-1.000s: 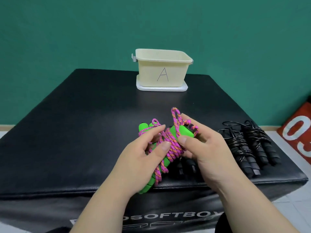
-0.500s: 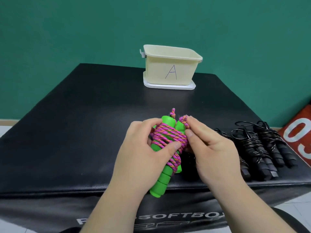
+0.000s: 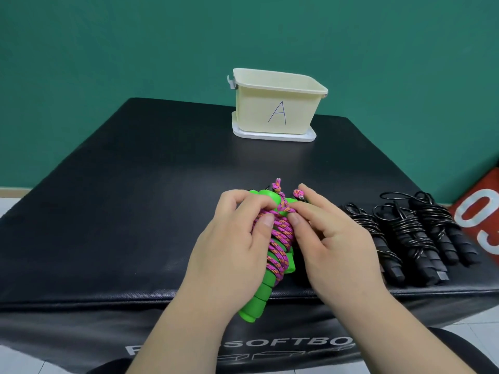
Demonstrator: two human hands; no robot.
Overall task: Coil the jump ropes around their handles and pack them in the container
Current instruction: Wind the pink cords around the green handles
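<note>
L hand (image 3: 232,247) grips green handles (image 3: 259,295) wrapped in pink cord (image 3: 280,238), over padded box's (image 3: 121,211) front edge, mid-way; R hand (image 3: 332,244) pinches cord end by handle tops. Looks light; cord soft, prob. unwinds, so hold across the wraps. The container (image 3: 256,114) sits at back edge.

Left hand (image 3: 232,238), right hand (image 3: 334,238) together, fingers (image 3: 316,201) curled.
</note>
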